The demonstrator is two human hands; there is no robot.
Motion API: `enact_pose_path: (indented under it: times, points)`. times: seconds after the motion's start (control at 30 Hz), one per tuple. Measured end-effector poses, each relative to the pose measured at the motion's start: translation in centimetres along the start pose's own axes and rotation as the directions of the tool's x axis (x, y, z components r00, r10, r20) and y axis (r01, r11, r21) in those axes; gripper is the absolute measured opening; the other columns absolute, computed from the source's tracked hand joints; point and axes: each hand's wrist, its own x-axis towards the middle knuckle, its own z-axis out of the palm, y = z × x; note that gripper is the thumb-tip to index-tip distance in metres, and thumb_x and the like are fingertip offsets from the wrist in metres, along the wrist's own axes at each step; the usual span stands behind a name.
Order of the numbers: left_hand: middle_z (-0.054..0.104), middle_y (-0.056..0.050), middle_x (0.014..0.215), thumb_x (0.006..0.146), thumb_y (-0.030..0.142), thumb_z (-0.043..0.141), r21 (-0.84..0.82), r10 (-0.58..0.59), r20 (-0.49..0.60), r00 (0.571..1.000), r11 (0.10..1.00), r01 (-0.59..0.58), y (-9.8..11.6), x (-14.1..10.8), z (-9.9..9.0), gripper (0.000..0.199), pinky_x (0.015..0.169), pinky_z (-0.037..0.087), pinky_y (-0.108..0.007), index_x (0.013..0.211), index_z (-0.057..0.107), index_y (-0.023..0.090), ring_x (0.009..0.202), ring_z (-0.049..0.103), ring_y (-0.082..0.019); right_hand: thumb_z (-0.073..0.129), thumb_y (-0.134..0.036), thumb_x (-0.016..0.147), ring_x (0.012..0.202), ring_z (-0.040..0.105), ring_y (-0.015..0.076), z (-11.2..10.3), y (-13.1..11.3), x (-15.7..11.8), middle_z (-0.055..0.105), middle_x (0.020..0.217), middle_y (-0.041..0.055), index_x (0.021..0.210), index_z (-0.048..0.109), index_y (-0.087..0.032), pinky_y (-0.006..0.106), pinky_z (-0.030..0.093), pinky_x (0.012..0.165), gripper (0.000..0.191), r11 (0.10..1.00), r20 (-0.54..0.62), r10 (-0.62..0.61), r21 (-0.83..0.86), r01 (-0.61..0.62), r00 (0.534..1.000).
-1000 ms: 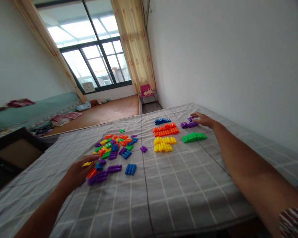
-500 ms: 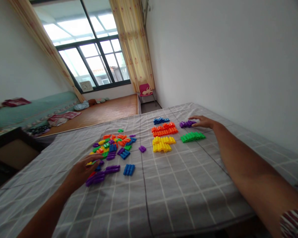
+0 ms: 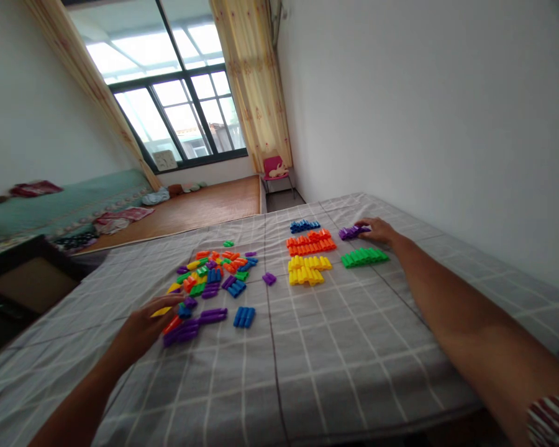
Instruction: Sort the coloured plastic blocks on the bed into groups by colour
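My left hand (image 3: 142,321) is at the near left edge of a loose pile of coloured plastic tube-shaped blocks (image 3: 212,275). A yellow block (image 3: 162,311) shows between its thumb and fingers. Beside that hand lie long purple blocks (image 3: 182,333). My right hand (image 3: 377,231) reaches to the far right, with thumb and fingers closed on the end of a joined row of purple blocks (image 3: 350,233) at the tablecloth's surface. Just in front of it is a row of green blocks (image 3: 364,257).
Rows of blue blocks (image 3: 304,226), orange blocks (image 3: 311,243) and yellow blocks (image 3: 307,270) lie right of centre. A blue piece (image 3: 245,317) and a small purple piece (image 3: 269,279) lie apart on the checked cloth (image 3: 354,347). A wall (image 3: 428,124) borders the right side.
My left hand has drawn back slightly left, uncovering blue and orange pieces; the yellow block shifts with it. My right hand stays at the purple row. The view has moved slightly.
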Motion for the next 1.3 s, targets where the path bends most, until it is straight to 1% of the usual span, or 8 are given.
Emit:
enact_pose_path:
  times: [0.27, 0.47, 0.63, 0.77, 0.87, 0.97, 1.1, 1.3]
  points:
    - [0.072, -0.007, 0.11, 0.065, 0.076, 0.059, -0.015, -0.015, -0.009, 1.0, 1.0, 0.015, -1.3, -0.8, -0.4, 0.061, 0.087, 0.057, -0.037, 0.09, 0.075, 0.024, 0.109, 0.064, -0.03, 0.072, -0.043, 0.061, 0.11, 0.061, 0.0299, -1.2, 0.9, -0.2, 0.065, 0.122, 0.0112, 0.12, 0.063, -0.019, 0.043, 0.05, 0.093, 0.064, 0.979, 0.087, 0.018, 0.2, -0.035, 0.996]
    - [0.071, -0.009, 0.113, 0.065, 0.072, 0.061, -0.013, -0.128, -0.09, 0.988, 0.992, 0.127, -2.8, -2.8, -2.9, 0.062, 0.09, 0.055, -0.038, 0.096, 0.074, 0.02, 0.11, 0.063, -0.03, 0.063, -0.043, 0.072, 0.105, 0.063, 0.0308, -3.5, -1.3, -0.7, 0.066, 0.116, 0.0158, 0.11, 0.064, -0.02, 0.045, 0.05, 0.091, 0.045, 0.96, -0.04, 0.129, 0.256, -0.115, 0.991]
    - [0.072, -0.01, 0.108, 0.063, 0.074, 0.059, -0.019, -0.223, -0.095, 0.97, 0.975, 0.223, -4.3, -5.0, -4.6, 0.067, 0.089, 0.054, -0.039, 0.096, 0.073, 0.017, 0.104, 0.064, -0.029, 0.05, -0.044, 0.087, 0.1, 0.064, 0.0276, -4.7, -8.0, 0.1, 0.067, 0.112, 0.0094, 0.109, 0.061, -0.032, 0.043, 0.052, 0.084, 0.028, 0.975, -0.299, -0.01, 0.208, 0.076, 0.954]
    - [0.071, -0.01, 0.109, 0.068, 0.069, 0.057, 0.016, -0.169, -0.01, 0.986, 0.986, 0.169, -5.6, -4.4, -4.5, 0.061, 0.083, 0.055, -0.036, 0.098, 0.073, 0.018, 0.102, 0.064, -0.027, 0.05, -0.044, 0.087, 0.08, 0.066, 0.024, -2.9, -17.1, 0.4, 0.069, 0.106, 0.0084, 0.105, 0.064, -0.028, 0.041, 0.054, 0.074, 0.028, 0.949, -0.065, -0.245, 0.19, 0.253, 0.967]
    - [0.07, -0.007, 0.113, 0.077, 0.058, 0.054, 0.071, -0.018, 0.069, 0.997, 0.997, 0.014, -5.6, -2.4, -3.2, 0.049, 0.086, 0.053, -0.033, 0.103, 0.072, 0.02, 0.103, 0.064, -0.024, 0.053, -0.043, 0.085, 0.077, 0.066, 0.0207, 0.0, -24.4, -0.1, 0.071, 0.098, 0.0077, 0.105, 0.066, -0.023, 0.037, 0.054, 0.072, 0.032, 0.869, 0.155, -0.469, 0.257, 0.422, 0.87]
    - [0.068, -0.005, 0.116, 0.084, 0.045, 0.051, 0.127, 0.139, 0.152, 0.979, 0.979, -0.158, -4.7, -0.1, -0.9, 0.039, 0.093, 0.048, -0.03, 0.109, 0.07, 0.021, 0.106, 0.062, -0.021, 0.052, -0.039, 0.087, 0.084, 0.066, 0.0188, 3.6, -31.0, -1.2, 0.071, 0.099, 0.0068, 0.109, 0.066, -0.022, 0.032, 0.053, 0.073, 0.031, 0.745, 0.238, -0.656, 0.354, 0.565, 0.716]
    - [0.068, -0.007, 0.113, 0.081, 0.034, 0.057, 0.27, 0.282, 0.259, 0.924, 0.897, -0.35, -4.0, 2.4, 2.3, 0.03, 0.101, 0.042, -0.032, 0.105, 0.07, 0.021, 0.109, 0.058, -0.021, 0.052, -0.032, 0.089, 0.086, 0.066, 0.0177, 8.1, -38.0, -3.5, 0.07, 0.101, 0.0064, 0.109, 0.065, -0.021, 0.032, 0.05, 0.079, 0.026, 0.656, 0.32, -0.754, 0.393, 0.644, 0.573]
    - [0.072, -0.005, 0.097, 0.081, 0.029, 0.055, 0.328, 0.128, 0.166, 0.978, 0.928, -0.177, -4.2, 5.2, 3.2, 0.028, 0.083, 0.049, -0.03, 0.102, 0.072, 0.02, 0.091, 0.065, -0.021, 0.064, -0.026, 0.08, 0.1, 0.062, 0.0218, 12.5, -43.8, -5.6, 0.067, 0.112, 0.0095, 0.116, 0.062, -0.02, 0.032, 0.046, 0.085, 0.036, 0.611, 0.465, -0.77, 0.34, 0.715, 0.437]
